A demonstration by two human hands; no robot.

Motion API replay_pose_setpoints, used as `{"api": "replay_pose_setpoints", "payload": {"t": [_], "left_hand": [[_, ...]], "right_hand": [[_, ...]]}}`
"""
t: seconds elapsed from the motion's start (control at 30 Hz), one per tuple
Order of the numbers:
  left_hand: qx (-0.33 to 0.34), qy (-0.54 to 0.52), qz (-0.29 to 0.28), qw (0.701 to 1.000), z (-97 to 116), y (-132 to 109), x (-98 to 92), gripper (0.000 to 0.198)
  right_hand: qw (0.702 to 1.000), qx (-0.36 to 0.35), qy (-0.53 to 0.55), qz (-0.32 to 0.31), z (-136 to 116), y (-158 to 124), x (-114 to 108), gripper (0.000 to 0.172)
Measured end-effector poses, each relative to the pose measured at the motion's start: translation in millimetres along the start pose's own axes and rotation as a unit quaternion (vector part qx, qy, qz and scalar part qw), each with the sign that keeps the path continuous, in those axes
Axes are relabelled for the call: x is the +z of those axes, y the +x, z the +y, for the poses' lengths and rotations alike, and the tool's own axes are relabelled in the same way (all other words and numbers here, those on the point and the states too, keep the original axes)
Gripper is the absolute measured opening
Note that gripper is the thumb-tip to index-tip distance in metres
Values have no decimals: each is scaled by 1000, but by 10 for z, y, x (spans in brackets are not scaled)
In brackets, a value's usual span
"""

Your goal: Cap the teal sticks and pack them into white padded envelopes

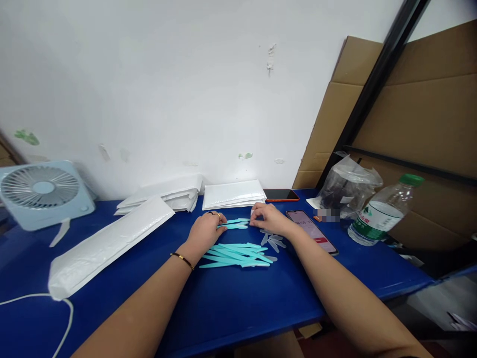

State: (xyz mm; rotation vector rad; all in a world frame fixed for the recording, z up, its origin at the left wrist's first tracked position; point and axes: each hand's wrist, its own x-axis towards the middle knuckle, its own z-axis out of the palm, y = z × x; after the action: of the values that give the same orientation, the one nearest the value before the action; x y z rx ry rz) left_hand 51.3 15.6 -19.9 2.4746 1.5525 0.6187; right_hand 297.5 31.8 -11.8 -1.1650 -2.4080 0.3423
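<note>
My left hand (206,232) grips the left ends of a few slim turquoise eyebrow razors (238,224), held just above the blue table. To their right, my right hand (271,219) has its thumb and fingers pinched together near the razors' tips. Whatever lies between those fingers is too small to make out. Below both hands is a loose pile of turquoise eyebrow razors (234,256), pointing left and right. Small clear blade caps (274,241) lie scattered under my right wrist.
White padded envelopes (234,194) are stacked by the wall, and a long one (112,243) lies at left. A light blue fan (46,194) stands far left. At right are a lit phone (311,229), a dark phone (282,195), a bagged cup (346,184) and a bottle (383,214).
</note>
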Motion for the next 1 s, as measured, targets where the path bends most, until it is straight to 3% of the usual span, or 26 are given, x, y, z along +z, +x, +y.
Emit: {"api": "replay_pose_setpoints", "payload": {"t": [0.07,0.23,0.33,0.43,0.53,0.7,0.8,1.0], "left_hand": [[6,-16,10,1000,25,-14,-30,17],[56,-84,-126,987,97,-77,-66,18],[55,-72,-154,984,138,-86,-57,13],[42,-47,-155,986,171,-87,-63,10],[29,-47,-134,989,167,-105,-81,12],[-1,-195,-77,978,80,-114,-116,15],[-25,-233,-48,971,54,-92,-143,16],[-51,-262,-50,962,58,-88,-142,21]], "right_hand": [[1000,28,-2,11,53,-61,-120,12],[995,74,-31,-53,58,-185,-262,15],[992,88,-49,-77,-8,-177,-219,10],[991,96,-53,-79,-50,-154,-175,4],[995,91,-6,-43,-45,-150,-161,6],[981,99,166,17,34,-138,-152,21],[965,109,225,73,59,-116,-146,29],[946,59,280,152,-41,-92,-104,21]]}}
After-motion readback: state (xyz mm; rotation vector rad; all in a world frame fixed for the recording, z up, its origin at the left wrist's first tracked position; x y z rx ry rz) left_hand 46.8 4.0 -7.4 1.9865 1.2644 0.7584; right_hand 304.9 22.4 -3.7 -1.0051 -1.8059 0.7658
